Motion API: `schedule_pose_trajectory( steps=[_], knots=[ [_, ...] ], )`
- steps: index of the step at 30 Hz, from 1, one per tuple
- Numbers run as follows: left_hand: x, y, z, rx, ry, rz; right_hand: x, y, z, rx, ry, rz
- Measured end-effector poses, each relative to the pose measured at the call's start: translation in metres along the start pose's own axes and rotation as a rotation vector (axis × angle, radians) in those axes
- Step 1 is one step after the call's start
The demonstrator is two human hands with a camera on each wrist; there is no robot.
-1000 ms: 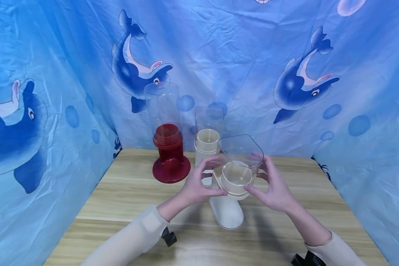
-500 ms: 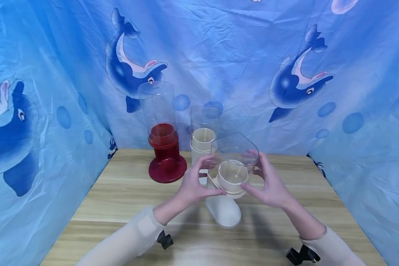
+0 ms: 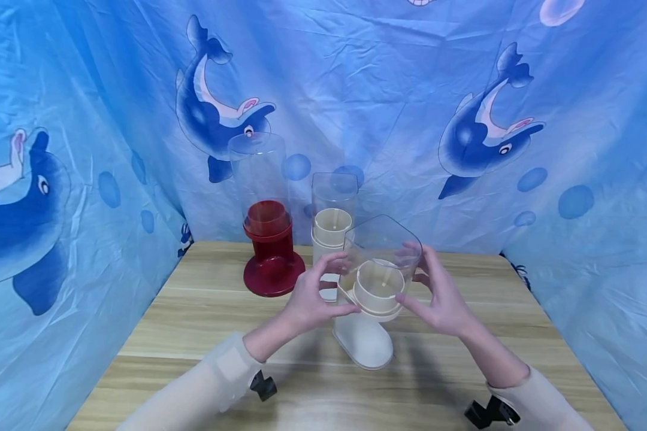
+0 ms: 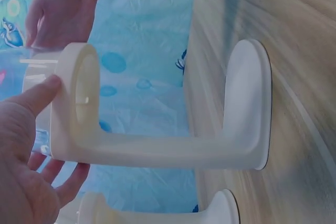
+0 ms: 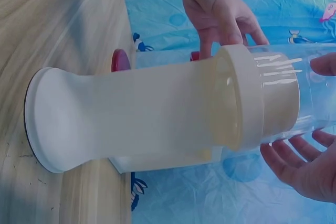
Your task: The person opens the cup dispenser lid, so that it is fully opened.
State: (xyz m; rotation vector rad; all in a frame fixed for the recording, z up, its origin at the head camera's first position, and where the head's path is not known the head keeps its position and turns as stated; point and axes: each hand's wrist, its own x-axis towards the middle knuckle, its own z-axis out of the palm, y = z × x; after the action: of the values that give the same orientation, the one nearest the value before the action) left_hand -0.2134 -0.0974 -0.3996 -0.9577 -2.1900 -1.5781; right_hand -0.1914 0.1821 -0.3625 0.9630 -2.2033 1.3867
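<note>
The fingers of the left hand point(image 3: 311, 299) and right hand point(image 3: 444, 299) curl round opposite sides of a clear canister point(image 3: 383, 239), thumbs on the near side. Between the fingers, the canister's lower end surrounds the pale sleeve of a white stand point(image 3: 369, 344), whose foot rests below them on the wooden tabletop point(image 3: 194, 329). Just beyond the left fingertips stands a second white stand point(image 3: 327, 256) with its own clear top point(image 3: 334, 190); farther out, left of those fingers, a red stand point(image 3: 272, 257) carries a tall clear cylinder point(image 3: 259, 179).
</note>
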Motion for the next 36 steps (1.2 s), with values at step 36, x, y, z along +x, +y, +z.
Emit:
schedule_pose_trajectory(
  steps=[36],
  knots=[
    [-0.0031, 0.0051, 0.003, 0.055, 0.077, 0.065, -0.0007, 0.0025, 0.0037, -0.031, 0.047, 0.032]
  ],
)
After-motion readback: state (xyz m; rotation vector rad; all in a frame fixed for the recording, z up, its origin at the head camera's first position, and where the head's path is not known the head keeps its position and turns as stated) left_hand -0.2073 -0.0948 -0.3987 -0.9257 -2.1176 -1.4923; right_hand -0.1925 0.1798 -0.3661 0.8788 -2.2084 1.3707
